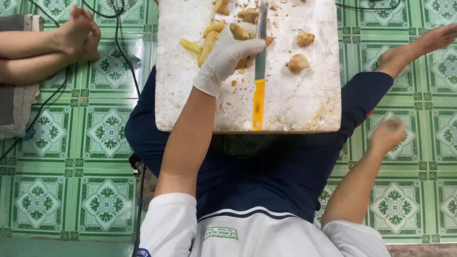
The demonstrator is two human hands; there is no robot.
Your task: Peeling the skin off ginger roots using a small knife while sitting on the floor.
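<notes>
My left hand (227,56), in a white glove, rests on a pile of yellow cut ginger pieces (208,44) on a white cutting board (304,102) laid over my lap. A knife (259,71) with a yellow handle lies on the board just right of that hand, blade pointing away from me. My right hand (388,135) is bare and blurred, held out to the right of the board above the floor; its fingers look closed, and whether it holds anything is unclear. Two unpeeled ginger chunks (299,63) lie on the board's right part.
The floor is green patterned tile (102,133). Another person's bare feet and legs (71,35) lie at the upper left, next to black cables (124,57). My own right foot (419,47) stretches out at the upper right.
</notes>
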